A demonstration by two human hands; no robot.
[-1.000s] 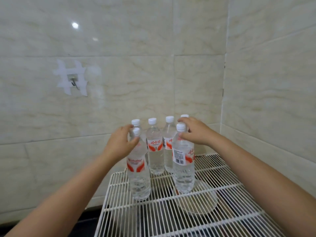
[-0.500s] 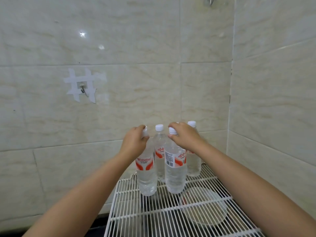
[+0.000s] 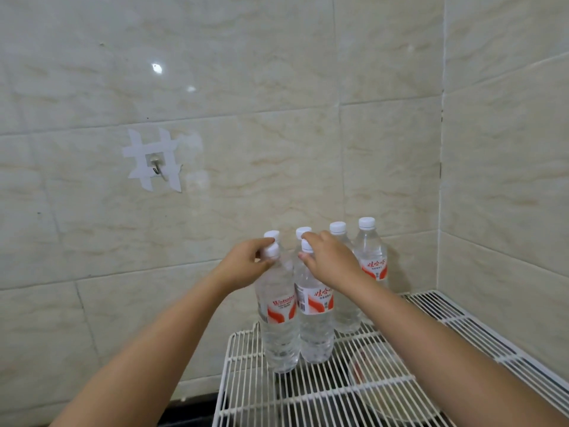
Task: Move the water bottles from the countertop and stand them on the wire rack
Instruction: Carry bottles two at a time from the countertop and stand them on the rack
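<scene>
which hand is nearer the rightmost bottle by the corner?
Right. The right hand grips a front bottle's neck, with one back-row bottle between it and the rightmost bottle. The left hand is farther left, on another bottle's cap.

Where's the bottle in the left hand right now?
In the head view, the left hand grips the front-left bottle by its neck; it stands upright at the wire rack's back-left corner, beside the bottle under the right hand.
</scene>
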